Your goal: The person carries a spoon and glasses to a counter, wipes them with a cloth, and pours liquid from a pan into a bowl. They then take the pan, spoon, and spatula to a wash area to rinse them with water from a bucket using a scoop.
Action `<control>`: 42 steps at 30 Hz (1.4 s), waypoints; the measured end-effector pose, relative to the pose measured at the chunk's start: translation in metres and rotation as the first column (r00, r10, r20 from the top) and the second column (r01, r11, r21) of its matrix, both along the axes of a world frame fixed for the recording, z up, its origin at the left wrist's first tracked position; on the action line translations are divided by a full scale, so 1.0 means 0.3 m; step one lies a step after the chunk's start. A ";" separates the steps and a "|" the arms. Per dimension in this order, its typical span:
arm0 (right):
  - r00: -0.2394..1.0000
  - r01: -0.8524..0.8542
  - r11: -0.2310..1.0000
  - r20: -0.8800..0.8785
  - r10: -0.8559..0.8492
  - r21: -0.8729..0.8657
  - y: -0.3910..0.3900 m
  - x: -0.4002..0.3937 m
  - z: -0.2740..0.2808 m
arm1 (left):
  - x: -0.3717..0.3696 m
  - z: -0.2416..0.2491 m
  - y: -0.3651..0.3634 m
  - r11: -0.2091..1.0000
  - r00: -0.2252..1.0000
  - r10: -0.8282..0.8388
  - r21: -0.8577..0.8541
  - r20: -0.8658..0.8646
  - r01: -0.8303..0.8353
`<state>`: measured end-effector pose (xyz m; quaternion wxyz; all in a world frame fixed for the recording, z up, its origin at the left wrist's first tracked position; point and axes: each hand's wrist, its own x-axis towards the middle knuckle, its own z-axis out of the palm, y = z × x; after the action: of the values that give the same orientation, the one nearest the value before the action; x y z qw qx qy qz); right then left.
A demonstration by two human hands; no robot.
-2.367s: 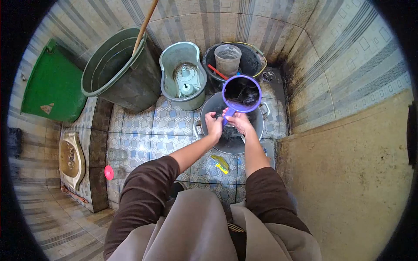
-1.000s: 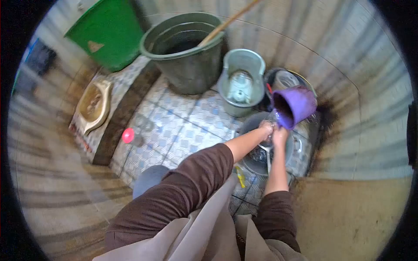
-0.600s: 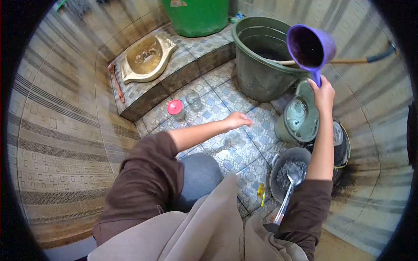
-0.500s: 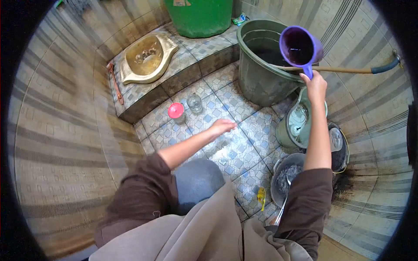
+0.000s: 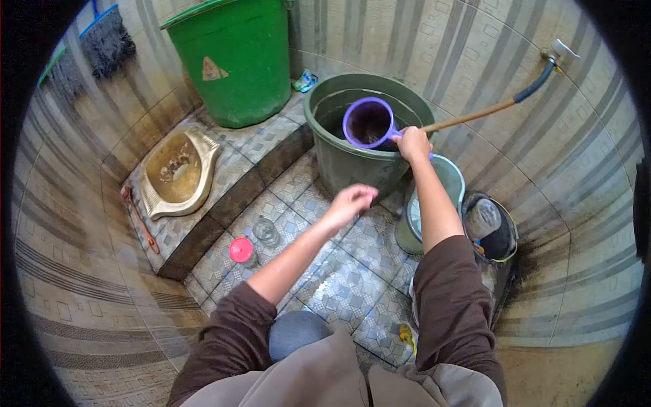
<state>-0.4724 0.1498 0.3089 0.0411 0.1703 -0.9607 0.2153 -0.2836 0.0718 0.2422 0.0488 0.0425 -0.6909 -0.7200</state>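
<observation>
My right hand (image 5: 412, 145) is closed around the handle of a purple water dipper (image 5: 348, 134). The dipper is tilted at the mouth of a large grey-green tub (image 5: 352, 169), and its inside looks dark and wet. Dark water shows in the tub behind it. My left hand (image 5: 349, 205) hangs in front of the tub over the tiled floor, fingers loosely bent, with nothing visible in it. Below and left of that hand stand a clear glass jar (image 5: 266, 233) and a jar with a red lid (image 5: 241, 251).
A pale green bucket (image 5: 407, 234) stands beneath my right forearm, beside a black bucket (image 5: 498, 241). A hose (image 5: 475, 117) runs from the wall tap (image 5: 559, 51) to the tub. On the raised step are a squat toilet (image 5: 209, 173) and a green barrel (image 5: 251, 74).
The view has shifted, with the tub now nearer the middle. My right hand has brought the dipper from above the tub's right side down to its mouth. My left fingers have curled more.
</observation>
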 end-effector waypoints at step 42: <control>0.209 0.917 0.345 0.494 -0.844 0.202 1.484 0.763 -0.783 | -0.112 -0.405 1.020 0.744 0.971 -0.232 -0.633 0.055 0.213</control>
<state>-0.2435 0.5951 0.0738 -0.0934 -0.4747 -0.8375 0.2540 -0.3171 0.3778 0.1205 -0.0164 -0.0689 -0.8924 -0.4457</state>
